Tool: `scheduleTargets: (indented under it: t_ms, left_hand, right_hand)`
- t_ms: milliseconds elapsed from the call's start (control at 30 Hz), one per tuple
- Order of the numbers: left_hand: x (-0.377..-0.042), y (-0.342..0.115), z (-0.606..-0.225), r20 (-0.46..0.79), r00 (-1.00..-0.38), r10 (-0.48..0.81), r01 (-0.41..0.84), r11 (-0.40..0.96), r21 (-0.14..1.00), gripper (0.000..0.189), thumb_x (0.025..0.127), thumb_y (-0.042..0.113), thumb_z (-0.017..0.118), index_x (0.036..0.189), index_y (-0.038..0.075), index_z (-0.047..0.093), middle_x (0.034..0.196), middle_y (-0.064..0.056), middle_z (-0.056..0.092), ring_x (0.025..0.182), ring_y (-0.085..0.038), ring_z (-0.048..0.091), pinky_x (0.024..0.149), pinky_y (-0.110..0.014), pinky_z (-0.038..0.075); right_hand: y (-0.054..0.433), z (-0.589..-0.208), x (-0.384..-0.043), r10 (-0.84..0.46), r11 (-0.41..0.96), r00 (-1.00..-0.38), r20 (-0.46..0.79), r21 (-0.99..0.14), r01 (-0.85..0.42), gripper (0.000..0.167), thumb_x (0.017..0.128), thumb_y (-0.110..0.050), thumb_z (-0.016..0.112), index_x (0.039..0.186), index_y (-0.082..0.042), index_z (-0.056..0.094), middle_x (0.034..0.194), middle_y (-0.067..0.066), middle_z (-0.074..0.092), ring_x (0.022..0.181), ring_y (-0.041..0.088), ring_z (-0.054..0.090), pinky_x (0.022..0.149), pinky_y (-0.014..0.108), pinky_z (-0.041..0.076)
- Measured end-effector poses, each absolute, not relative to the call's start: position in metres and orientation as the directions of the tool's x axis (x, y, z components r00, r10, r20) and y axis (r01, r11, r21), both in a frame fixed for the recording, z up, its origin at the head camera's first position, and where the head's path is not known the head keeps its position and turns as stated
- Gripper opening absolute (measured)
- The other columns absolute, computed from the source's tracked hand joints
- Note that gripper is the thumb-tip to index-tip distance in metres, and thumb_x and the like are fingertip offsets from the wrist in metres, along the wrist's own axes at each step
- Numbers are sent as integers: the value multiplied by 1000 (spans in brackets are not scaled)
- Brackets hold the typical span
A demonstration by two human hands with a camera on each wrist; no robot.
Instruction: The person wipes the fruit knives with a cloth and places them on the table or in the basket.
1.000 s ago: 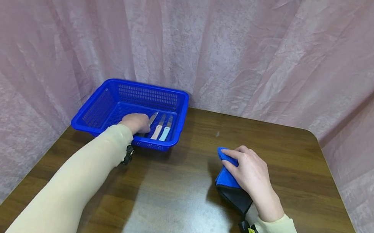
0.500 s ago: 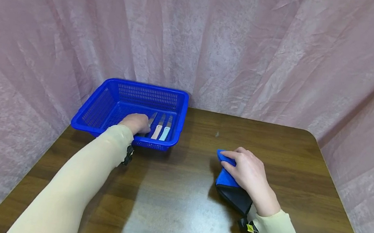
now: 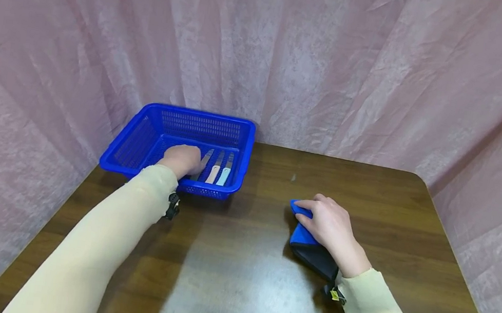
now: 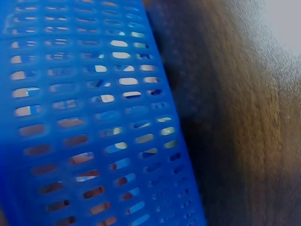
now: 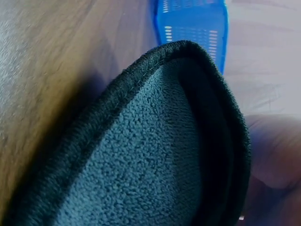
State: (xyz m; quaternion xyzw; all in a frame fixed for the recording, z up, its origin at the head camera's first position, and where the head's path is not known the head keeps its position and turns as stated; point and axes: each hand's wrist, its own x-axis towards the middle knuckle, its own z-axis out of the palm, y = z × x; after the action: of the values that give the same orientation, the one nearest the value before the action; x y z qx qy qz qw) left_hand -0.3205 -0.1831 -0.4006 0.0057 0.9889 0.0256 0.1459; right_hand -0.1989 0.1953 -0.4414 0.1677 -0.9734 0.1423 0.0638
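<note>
In the head view my left hand [image 3: 181,160] reaches over the near rim into the blue plastic basket [image 3: 113,160]. Its fingers curl at the handle end of a knife [image 3: 205,159], whose blade points to the far side; the hand partly covers the handle. Beside it on the basket floor lie a pink-handled knife [image 3: 213,173] and a light-blue-handled knife [image 3: 224,175]. My right hand [image 3: 329,225] grips a blue cloth pouch or mitt [image 3: 304,235] with a black cuff, thumb and fingers around its blue end. Up close in the right wrist view, the pouch shows a grey fleecy lining [image 5: 136,155].
The brown wooden table [image 3: 239,258] carries the basket at its back left. Pink curtains [image 3: 317,66] hang close behind the table and at both sides. In the left wrist view the perforated basket wall [image 4: 94,155] blocks most of the left hand's work.
My right hand shifts slightly left with the pouch. The left hand stays in the basket, and more of the knife beside it now shows. The head view has tilted a little.
</note>
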Motion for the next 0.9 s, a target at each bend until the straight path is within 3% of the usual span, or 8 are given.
scheduleTargets:
  t_ms: [167, 267, 367, 600, 733, 900]
  left_hand:
    - [-321, -184, -395, -233, -970, 72, 55, 995, 80, 53, 116, 40, 52, 136, -6, 69, 126, -26, 72, 112, -42, 68, 102, -59, 54]
    - [-317, -182, -389, -186, -976, 115, 98, 990, 100, 56, 116, 38, 52, 148, -8, 60, 143, -32, 65, 131, -49, 63, 112, -63, 48]
    - [-312, -179, -385, -148, -978, 146, 130, 985, 113, 59, 117, 38, 51, 154, -8, 53, 150, -33, 59, 139, -52, 57, 116, -64, 44]
    - [-294, -175, -385, -29, -982, 184, 180, 976, 122, 53, 115, 39, 56, 146, -4, 61, 141, -31, 63, 131, -53, 61, 110, -66, 48]
    - [-277, -168, -385, 64, -975, 215, 222, 967, 128, 51, 114, 41, 58, 143, -1, 64, 137, -28, 65, 126, -52, 63, 105, -66, 52]
    - [-248, -153, -387, 204, -934, 295, 317, 945, 85, 53, 110, 44, 67, 143, 2, 67, 141, -25, 67, 130, -48, 63, 101, -66, 53]
  right_hand:
    - [195, -449, -204, -319, 908, -936, 149, -233, -347, 33, 98, -28, 84, 130, -20, 83, 103, 8, 69, 99, 33, 69, 79, 53, 57]
    - [195, -454, -205, -323, 910, -937, 131, -228, -346, 33, 98, -28, 84, 130, -20, 83, 101, 8, 68, 98, 33, 69, 79, 53, 57]
    - [194, -457, -206, -325, 911, -937, 128, -222, -347, 33, 98, -28, 84, 129, -20, 84, 100, 8, 67, 97, 33, 69, 79, 53, 57]
    - [193, -458, -207, -324, 916, -944, 64, -228, -330, 37, 102, -32, 80, 136, -19, 80, 107, 9, 67, 103, 35, 70, 84, 56, 58]
    - [192, -455, -202, -313, 915, -949, 39, -254, -312, 43, 104, -35, 77, 143, -17, 75, 121, 13, 69, 116, 37, 68, 93, 60, 56]
    - [190, -448, -192, -305, 896, -945, 119, -300, -327, 52, 105, -38, 77, 150, -14, 69, 144, 17, 67, 135, 42, 61, 109, 64, 49]
